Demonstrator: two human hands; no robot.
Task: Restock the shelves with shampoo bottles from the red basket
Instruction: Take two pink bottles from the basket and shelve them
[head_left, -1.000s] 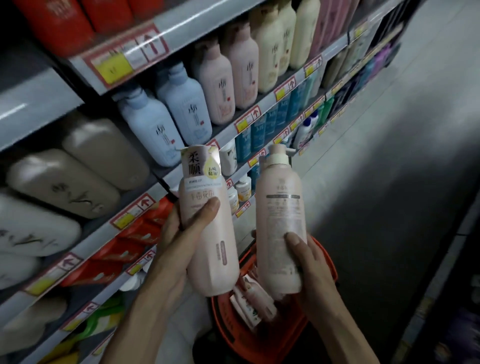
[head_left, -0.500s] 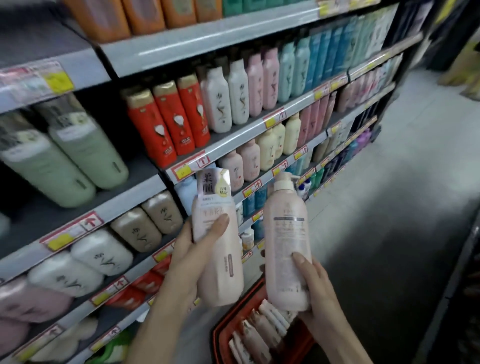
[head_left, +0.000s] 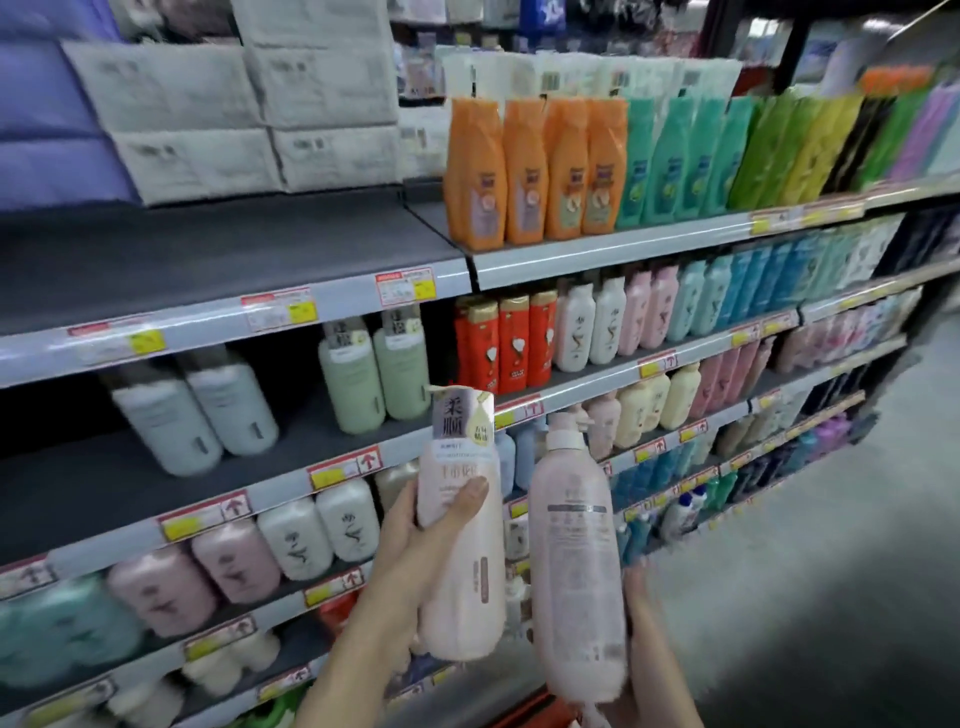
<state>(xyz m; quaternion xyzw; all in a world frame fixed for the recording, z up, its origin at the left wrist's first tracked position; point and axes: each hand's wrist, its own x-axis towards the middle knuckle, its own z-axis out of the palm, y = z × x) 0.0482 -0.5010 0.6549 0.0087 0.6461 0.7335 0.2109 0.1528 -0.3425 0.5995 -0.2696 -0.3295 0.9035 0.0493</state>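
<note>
My left hand grips a pale pink shampoo bottle with a silver label sleeve on its neck, thumb across its front. My right hand holds a second pink pump bottle from behind and below, its back label facing me. Both bottles stand upright side by side in front of the shelving. Only a red sliver of the basket shows at the bottom edge, beneath the bottles.
Shelves run from left to far right. A shelf at left holds two white and two green pump bottles with bare room around them. Orange bottles and red bottles stand higher. Grey aisle floor lies at right.
The view has tilted upward, bringing higher shelves in and nearly losing the basket. Both hands have risen with their bottles, keeping the same grips.
</note>
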